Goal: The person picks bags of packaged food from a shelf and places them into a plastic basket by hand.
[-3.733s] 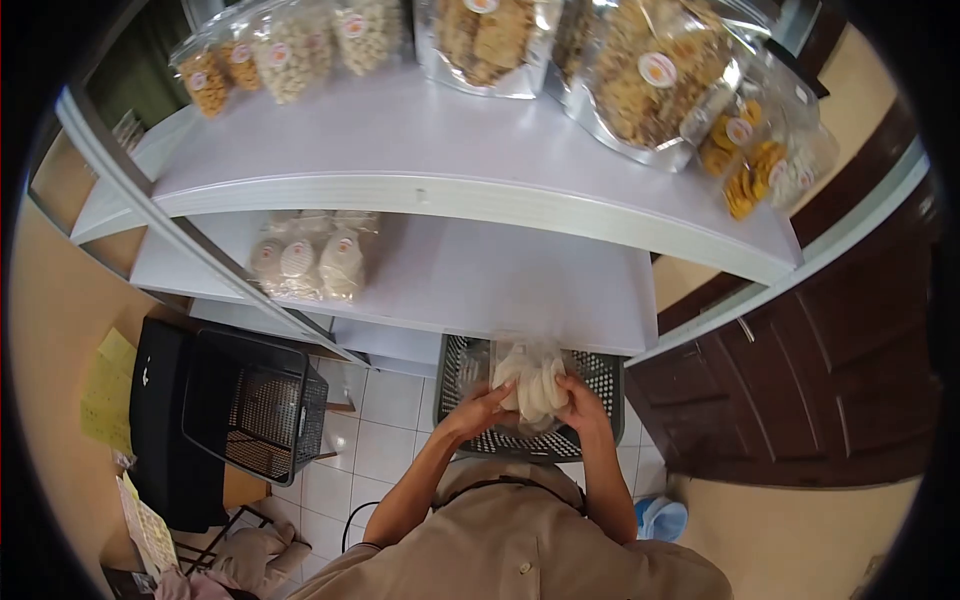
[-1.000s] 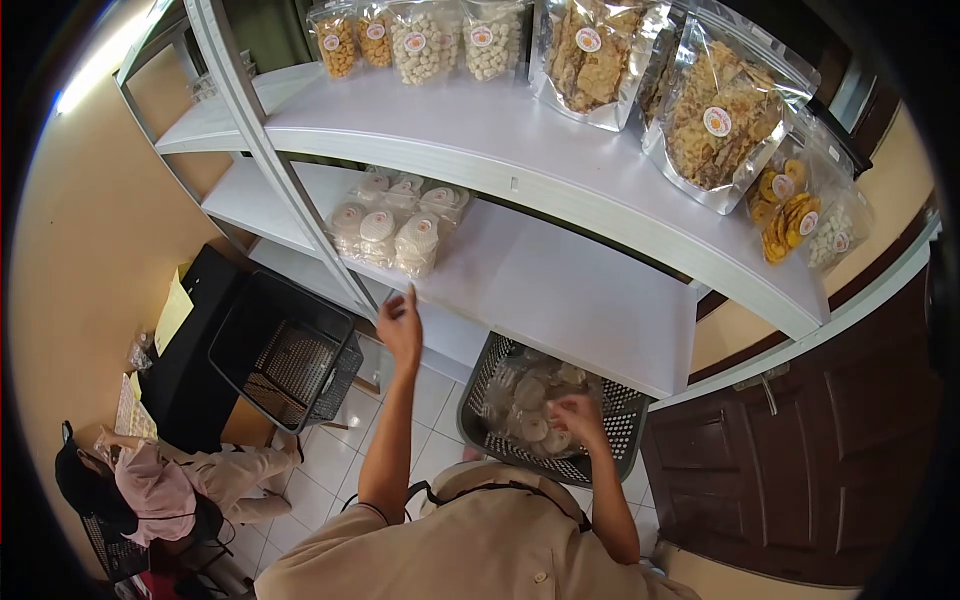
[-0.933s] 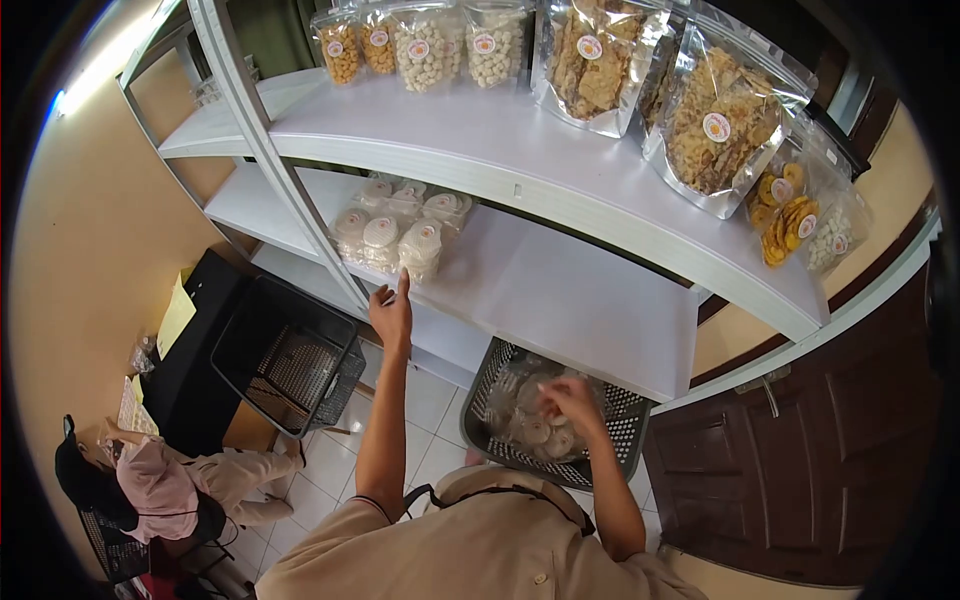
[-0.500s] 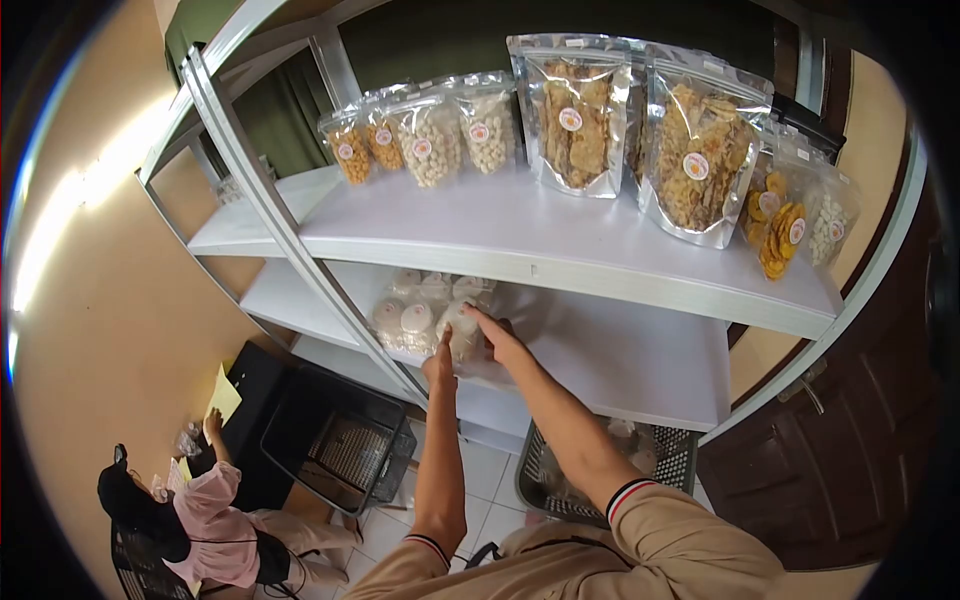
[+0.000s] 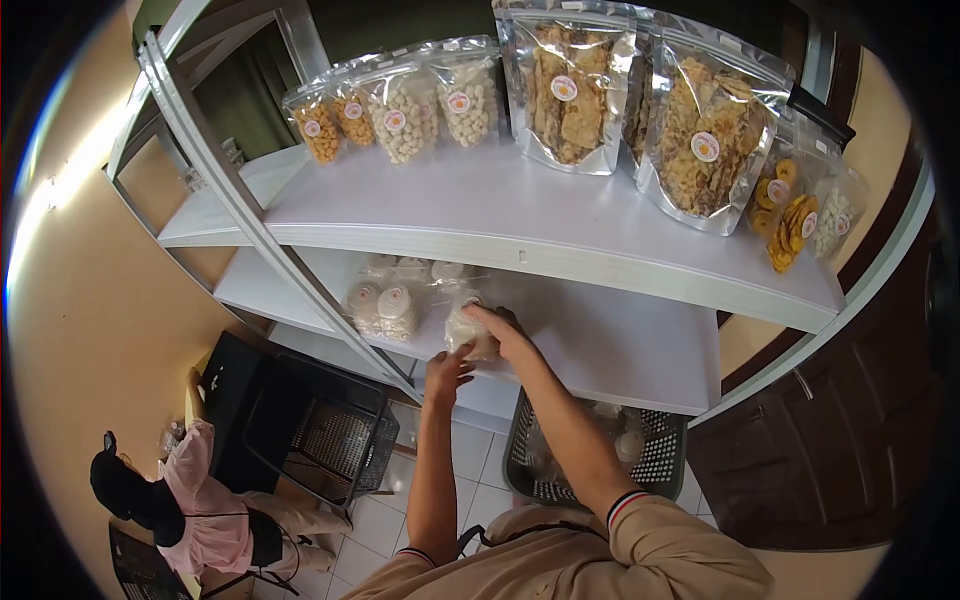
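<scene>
On the middle shelf [image 5: 610, 340], my right hand [image 5: 502, 332] grips a clear plastic pack of pale, round snacks [image 5: 464, 326] with a round label on it. The thumb lies across the pack's front, while the other fingers are partly hidden behind. Just below and to the left of this pack is my left hand [image 5: 448, 374], its fingers apart and holding nothing. Further left on the same shelf, several similar packs [image 5: 396, 310] stand close together in rows, apart from the one in my right hand.
Snack pouches [image 5: 580, 95] line the upper shelf [image 5: 420, 215]. Below my right arm is a black basket [image 5: 660, 450] with more packs in it. At left, another black basket [image 5: 345, 440] stands near a person [image 5: 205, 500] at a black table. A brown door [image 5: 800, 450] is at right.
My right hand has separated the pack from the others, leaving a gap at its left. My left hand has come off the pack, lower, with fingers spread. The view has shifted slightly.
</scene>
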